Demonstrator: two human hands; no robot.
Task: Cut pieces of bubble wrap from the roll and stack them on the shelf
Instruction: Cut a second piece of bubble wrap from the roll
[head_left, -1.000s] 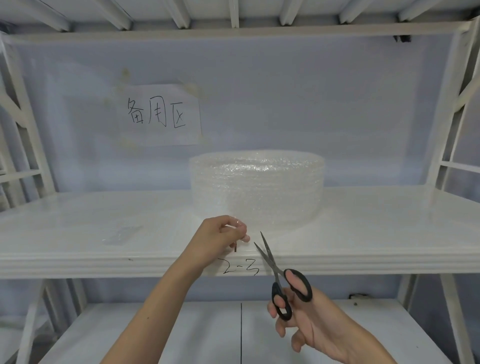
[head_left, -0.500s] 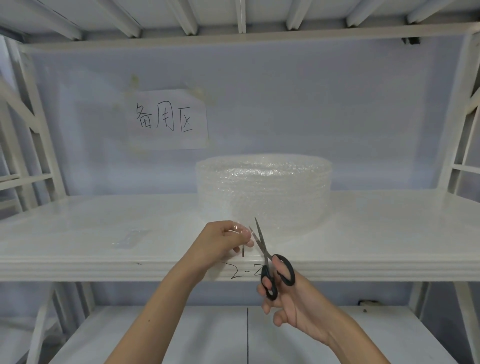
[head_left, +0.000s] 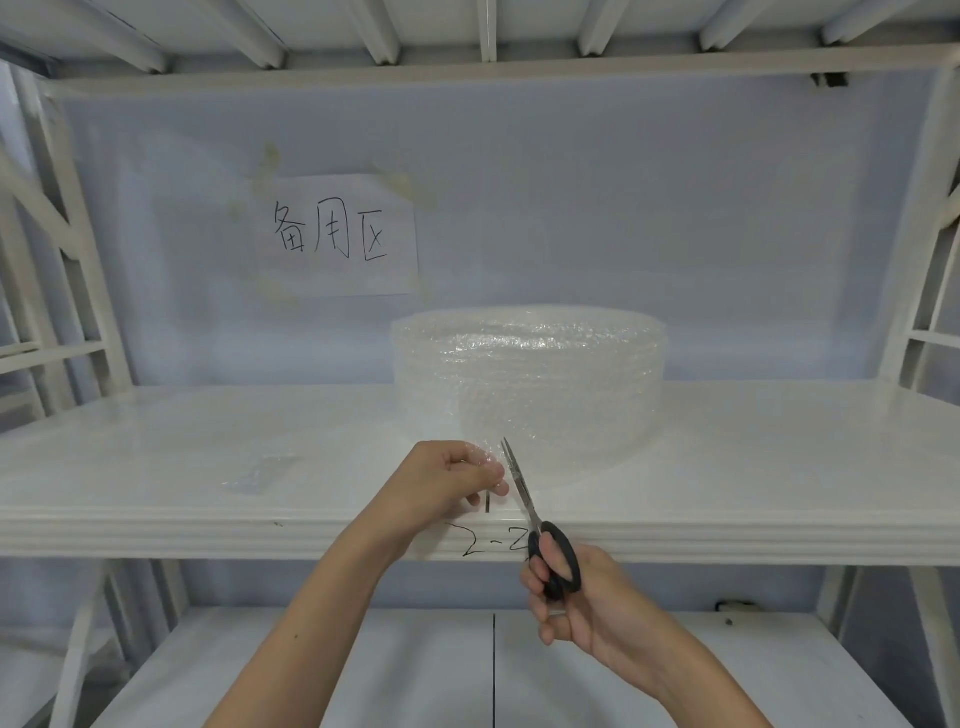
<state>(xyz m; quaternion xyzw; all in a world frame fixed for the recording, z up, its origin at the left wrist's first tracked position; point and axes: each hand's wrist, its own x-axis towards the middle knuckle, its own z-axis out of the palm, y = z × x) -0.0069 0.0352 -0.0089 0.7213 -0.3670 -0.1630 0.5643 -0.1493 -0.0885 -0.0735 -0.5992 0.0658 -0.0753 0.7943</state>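
A wide roll of clear bubble wrap (head_left: 530, 384) lies flat on the white shelf (head_left: 208, 441), its loose end hanging down toward me. My left hand (head_left: 447, 480) pinches that loose end near the shelf's front edge. My right hand (head_left: 576, 592) grips black-handled scissors (head_left: 540, 530) just right of the left hand, blades nearly closed on the wrap beside my left fingers. A small flat clear piece (head_left: 260, 470) lies on the shelf to the left.
A paper sign (head_left: 337, 236) with handwritten characters is taped to the back wall. "2-2" is written on the shelf's front lip (head_left: 488, 540). White frame uprights stand at both sides, and a lower shelf (head_left: 363, 670) runs beneath my arms.
My right hand has brought the scissors up and leftward to the wrap beside my left fingers, and the blades have closed. My left hand stays pinching the loose end.
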